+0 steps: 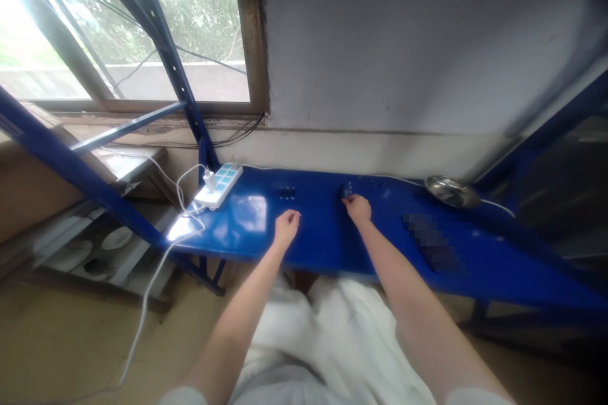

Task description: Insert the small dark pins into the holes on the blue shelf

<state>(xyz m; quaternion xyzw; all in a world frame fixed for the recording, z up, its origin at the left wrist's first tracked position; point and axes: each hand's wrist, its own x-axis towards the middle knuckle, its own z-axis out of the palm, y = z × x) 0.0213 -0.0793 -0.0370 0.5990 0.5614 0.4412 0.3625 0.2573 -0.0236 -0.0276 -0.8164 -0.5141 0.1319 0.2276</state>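
Right hand [358, 208] grip (pinched) on dark piece [342, 191]

White power strip [219, 185] sits at the left end of the blue bench [323, 240], a charger plugged in, its white cable [142, 310] trailing to the floor; a metal bowl [451, 191] rests far right by the wall; window [128, 25] bright behind.
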